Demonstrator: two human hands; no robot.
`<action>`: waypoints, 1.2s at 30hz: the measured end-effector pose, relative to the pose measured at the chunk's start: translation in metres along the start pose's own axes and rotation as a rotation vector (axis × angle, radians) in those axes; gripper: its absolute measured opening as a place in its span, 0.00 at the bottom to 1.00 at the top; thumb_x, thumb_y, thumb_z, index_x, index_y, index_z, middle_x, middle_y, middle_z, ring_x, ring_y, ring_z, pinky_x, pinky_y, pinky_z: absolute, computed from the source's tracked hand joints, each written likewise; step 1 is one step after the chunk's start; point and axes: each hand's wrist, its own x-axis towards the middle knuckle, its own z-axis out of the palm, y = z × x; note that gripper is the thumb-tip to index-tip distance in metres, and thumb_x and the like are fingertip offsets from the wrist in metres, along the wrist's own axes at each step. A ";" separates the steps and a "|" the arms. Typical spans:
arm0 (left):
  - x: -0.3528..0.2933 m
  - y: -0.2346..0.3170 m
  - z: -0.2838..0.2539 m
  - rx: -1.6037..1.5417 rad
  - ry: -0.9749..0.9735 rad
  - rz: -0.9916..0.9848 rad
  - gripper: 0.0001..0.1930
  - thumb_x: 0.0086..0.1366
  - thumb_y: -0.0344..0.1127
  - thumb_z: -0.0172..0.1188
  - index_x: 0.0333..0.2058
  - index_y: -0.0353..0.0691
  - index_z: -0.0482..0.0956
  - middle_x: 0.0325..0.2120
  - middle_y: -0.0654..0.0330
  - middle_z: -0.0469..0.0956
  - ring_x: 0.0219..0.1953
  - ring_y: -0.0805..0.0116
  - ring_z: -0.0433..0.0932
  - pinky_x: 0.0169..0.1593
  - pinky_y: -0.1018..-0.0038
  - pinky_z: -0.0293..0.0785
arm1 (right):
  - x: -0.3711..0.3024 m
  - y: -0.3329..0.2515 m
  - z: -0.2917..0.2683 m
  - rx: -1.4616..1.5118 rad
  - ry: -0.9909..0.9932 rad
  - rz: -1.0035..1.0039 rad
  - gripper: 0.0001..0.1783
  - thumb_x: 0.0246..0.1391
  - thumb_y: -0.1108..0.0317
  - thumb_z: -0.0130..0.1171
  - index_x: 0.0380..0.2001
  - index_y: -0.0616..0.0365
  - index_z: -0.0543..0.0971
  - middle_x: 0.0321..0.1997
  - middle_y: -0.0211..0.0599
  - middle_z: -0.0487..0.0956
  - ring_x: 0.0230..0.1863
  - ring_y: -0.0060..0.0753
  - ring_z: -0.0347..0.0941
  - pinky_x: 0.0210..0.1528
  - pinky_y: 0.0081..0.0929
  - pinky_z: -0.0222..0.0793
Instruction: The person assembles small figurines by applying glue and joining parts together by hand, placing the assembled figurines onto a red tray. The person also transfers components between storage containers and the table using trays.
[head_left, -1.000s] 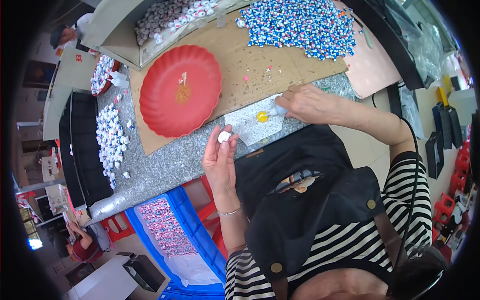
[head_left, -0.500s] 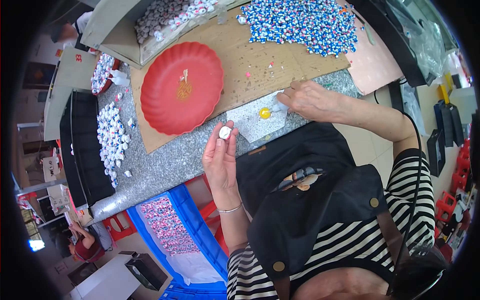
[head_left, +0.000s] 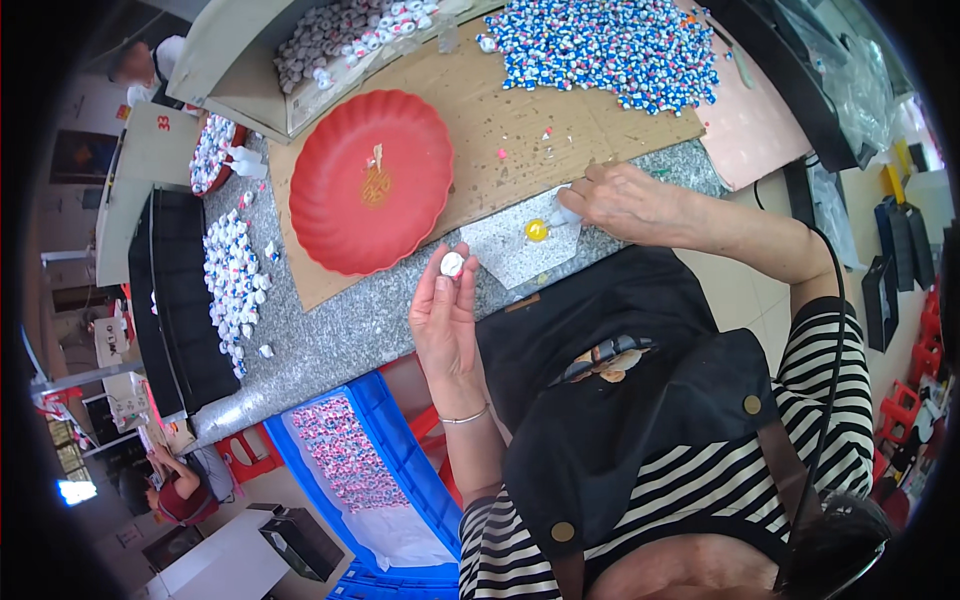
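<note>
My left hand is closed, pinching a small white round piece between thumb and fingertips near the table's front edge. Fingers curled, my right hand grips a small translucent whitish bottle, mostly hidden by the fingers. The bottle's narrow end points at a round yellow spot on a pale speckled sheet. Whether the bottle touches the yellow is too small to tell. Just beyond my left hand lies a red scalloped plate with a gold mark in its middle.
Cardboard covers part of the grey stone tabletop. A heap of blue-and-white pieces lies at the far side, more white-and-blue pieces at left. An open-fronted box holds white pieces. Below stands a blue crate.
The whole view has shifted slightly, with the scene sitting a little further right and lower. Both hands keep nearly the same pose and grip.
</note>
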 end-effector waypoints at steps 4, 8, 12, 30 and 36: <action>0.004 0.000 0.000 -0.003 -0.007 -0.004 0.17 0.66 0.25 0.49 0.53 0.29 0.67 0.49 0.44 0.71 0.48 0.58 0.75 0.52 0.73 0.75 | -0.001 0.003 -0.001 0.094 0.008 0.026 0.15 0.42 0.70 0.61 0.34 0.63 0.70 0.30 0.41 0.75 0.36 0.43 0.73 0.36 0.36 0.69; 0.013 0.010 0.006 0.250 0.037 0.112 0.17 0.65 0.25 0.50 0.53 0.31 0.68 0.46 0.47 0.74 0.45 0.62 0.77 0.49 0.74 0.75 | -0.017 0.015 0.000 0.536 0.203 0.153 0.20 0.45 0.68 0.63 0.42 0.59 0.72 0.36 0.43 0.76 0.40 0.41 0.74 0.41 0.31 0.69; 0.021 0.035 0.013 0.490 0.053 0.309 0.17 0.65 0.26 0.51 0.52 0.30 0.68 0.44 0.51 0.75 0.43 0.65 0.77 0.49 0.75 0.74 | -0.062 0.041 -0.008 0.968 0.442 0.592 0.17 0.52 0.68 0.60 0.45 0.59 0.72 0.40 0.31 0.75 0.42 0.24 0.71 0.46 0.25 0.66; 0.055 0.027 0.033 0.041 -0.048 0.112 0.17 0.65 0.28 0.51 0.52 0.27 0.67 0.45 0.46 0.73 0.48 0.60 0.75 0.53 0.71 0.73 | -0.261 0.218 0.097 0.602 0.929 0.930 0.18 0.54 0.73 0.56 0.48 0.59 0.66 0.45 0.34 0.75 0.44 0.26 0.70 0.47 0.21 0.66; 0.052 0.035 0.026 0.084 -0.047 0.169 0.17 0.65 0.26 0.51 0.52 0.27 0.67 0.45 0.47 0.73 0.47 0.60 0.75 0.53 0.72 0.73 | -0.233 0.100 0.056 0.367 1.222 1.201 0.23 0.50 0.70 0.61 0.49 0.63 0.67 0.48 0.38 0.70 0.52 0.29 0.65 0.56 0.26 0.60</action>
